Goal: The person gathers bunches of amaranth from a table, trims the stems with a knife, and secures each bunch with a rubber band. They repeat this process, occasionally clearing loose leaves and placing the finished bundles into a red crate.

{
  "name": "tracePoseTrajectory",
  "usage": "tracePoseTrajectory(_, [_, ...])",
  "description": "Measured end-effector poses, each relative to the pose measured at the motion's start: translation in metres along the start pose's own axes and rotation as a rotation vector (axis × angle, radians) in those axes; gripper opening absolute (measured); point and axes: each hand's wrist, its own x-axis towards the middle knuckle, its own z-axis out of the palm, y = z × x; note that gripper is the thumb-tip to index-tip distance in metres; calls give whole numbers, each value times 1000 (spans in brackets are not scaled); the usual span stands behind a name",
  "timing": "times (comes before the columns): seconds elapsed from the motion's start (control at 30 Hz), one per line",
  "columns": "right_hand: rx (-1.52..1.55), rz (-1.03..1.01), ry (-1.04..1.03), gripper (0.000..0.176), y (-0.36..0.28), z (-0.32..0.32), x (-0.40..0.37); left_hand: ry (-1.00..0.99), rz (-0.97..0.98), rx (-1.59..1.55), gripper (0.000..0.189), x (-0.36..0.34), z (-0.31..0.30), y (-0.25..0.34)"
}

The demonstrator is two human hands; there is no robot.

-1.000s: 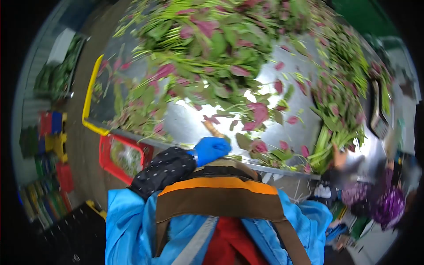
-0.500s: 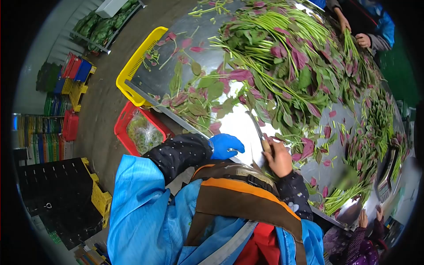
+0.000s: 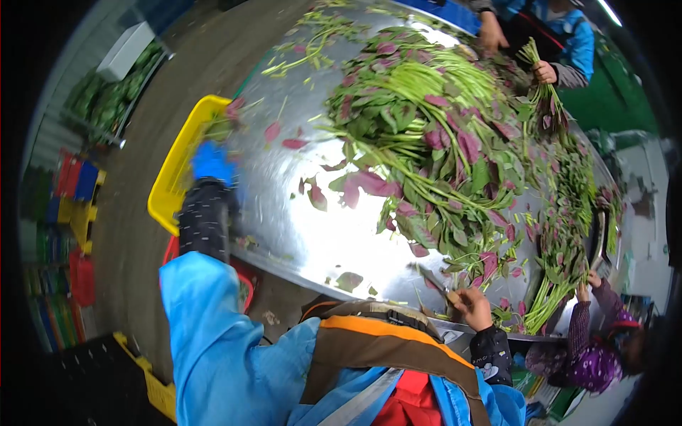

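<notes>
A wooden-handled steel knife sits just over the near edge of the shiny steel table, its handle gripped by the bare right hand. The blue-gloved left hand reaches the table's left edge beside a yellow plastic crate. It is blurred, so I cannot tell its grip. Green-and-red leafy stalks are heaped across the table's middle. At the far edge, 1 co-worker's hand holds a bunch.

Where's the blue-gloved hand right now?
Head view: the left hand, blue-gloved and blurred, is at far left over the yellow crate at the steel table's edge; the right hand grips a knife at the near edge.
</notes>
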Motion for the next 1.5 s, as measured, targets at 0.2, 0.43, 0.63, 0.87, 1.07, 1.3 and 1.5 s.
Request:
tracePoseTrajectory(0.2, [-167, 65, 18, 32, -8, -35, -4, 182, 122, -243, 56, 45, 24, 16])
tracePoseTrajectory(0.43, [-136, -271, 360, 48, -136, -128, 179, 40, 305, -443, 62, -24, 24, 133])
tracePoseTrajectory(0.63, [-581, -369, 533, 84, -203, -110, 332, -14, 284, -500, 61, -23, 10, 133])
tracePoseTrajectory(0.87, [-588, -84, 311, 108, -170, -137, 424, -47, 268, -474, 62, -21, 4, 135])
tracePoseTrajectory(1.07, [-579, -237, 379, 86, -168, -117, 426, -20, 256, -476, 63, -22, 1, 136])
tracePoseTrajectory(1.3, [-586, -243, 425, 71, -177, -101, 417, 13, 253, -483, 62, -22, 2, 136])
tracePoseTrajectory(1.5, [116, -136, 209, 73, -168, -167, 410, 3, 250, -472, 60, -23, 4, 136])
